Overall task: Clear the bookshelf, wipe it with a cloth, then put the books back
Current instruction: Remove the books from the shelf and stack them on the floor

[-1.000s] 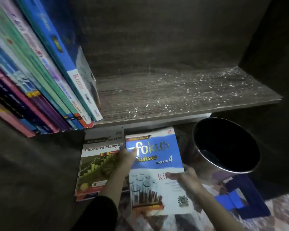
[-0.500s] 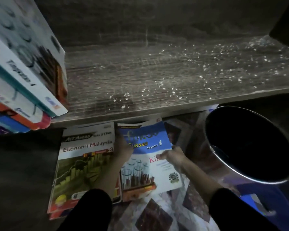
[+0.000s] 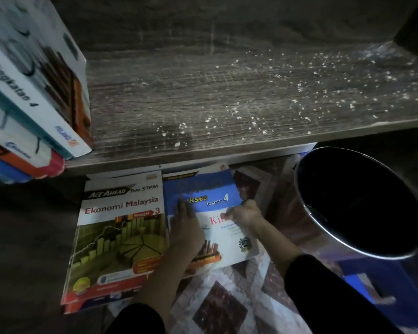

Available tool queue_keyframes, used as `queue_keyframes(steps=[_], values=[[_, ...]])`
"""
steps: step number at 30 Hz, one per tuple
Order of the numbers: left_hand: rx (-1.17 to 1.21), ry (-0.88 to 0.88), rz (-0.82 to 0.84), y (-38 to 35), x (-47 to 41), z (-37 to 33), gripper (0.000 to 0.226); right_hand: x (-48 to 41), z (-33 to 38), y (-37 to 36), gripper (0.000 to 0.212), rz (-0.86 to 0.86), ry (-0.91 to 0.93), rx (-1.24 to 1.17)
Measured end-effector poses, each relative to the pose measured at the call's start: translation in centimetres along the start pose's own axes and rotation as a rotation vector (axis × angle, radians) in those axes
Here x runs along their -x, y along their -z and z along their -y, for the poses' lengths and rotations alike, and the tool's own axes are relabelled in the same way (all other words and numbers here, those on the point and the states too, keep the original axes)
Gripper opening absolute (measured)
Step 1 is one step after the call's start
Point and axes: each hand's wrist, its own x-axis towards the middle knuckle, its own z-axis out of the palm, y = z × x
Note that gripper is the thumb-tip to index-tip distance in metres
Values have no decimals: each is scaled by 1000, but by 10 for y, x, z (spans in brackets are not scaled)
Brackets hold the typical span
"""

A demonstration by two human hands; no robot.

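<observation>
Blue Tingkatan 4 book (image 3: 217, 189) lies flat on the patterned floor below the shelf board (image 3: 227, 92), just beside the Ekonomi Malaysia book (image 3: 121, 232). Left hand (image 3: 187, 227) rests on its cover with fingers straight, hiding part of the title. Right hand (image 3: 245, 214) pinches its right edge, fingers curled. White specks cover the shelf board. Leaning books (image 3: 27, 92) at left are cut off. A dark bin (image 3: 360, 201) stands to the right.

Speckled shelf (image 3: 227, 104), books (image 3: 29, 97) leaning at left, textbooks (image 3: 121, 225) on patterned floor (image 3: 217, 309)
</observation>
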Motion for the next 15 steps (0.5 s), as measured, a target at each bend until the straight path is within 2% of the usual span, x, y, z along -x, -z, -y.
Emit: queue_keyframes(steps=[2,5,6,7,9,11,15], values=[[29,-9,8,-2,2,2,70,4,6,-2,47,3,48,261],[71,-5,-37,2,5,0,68,11,10,-5,94,-64,150,603],[83,2,-46,5,5,-1,67,16,12,-7,98,-99,207,670],[90,5,-50,9,5,-1,66,22,12,-10,94,-140,276,748],[94,-3,-54,20,6,-1,58,34,11,-15,71,-195,435,919],[63,-26,-68,33,11,-1,48,46,10,-17,49,-166,548,1027],[26,-25,-83,63,31,-5,37,76,12,-14,34,-138,646,986]])
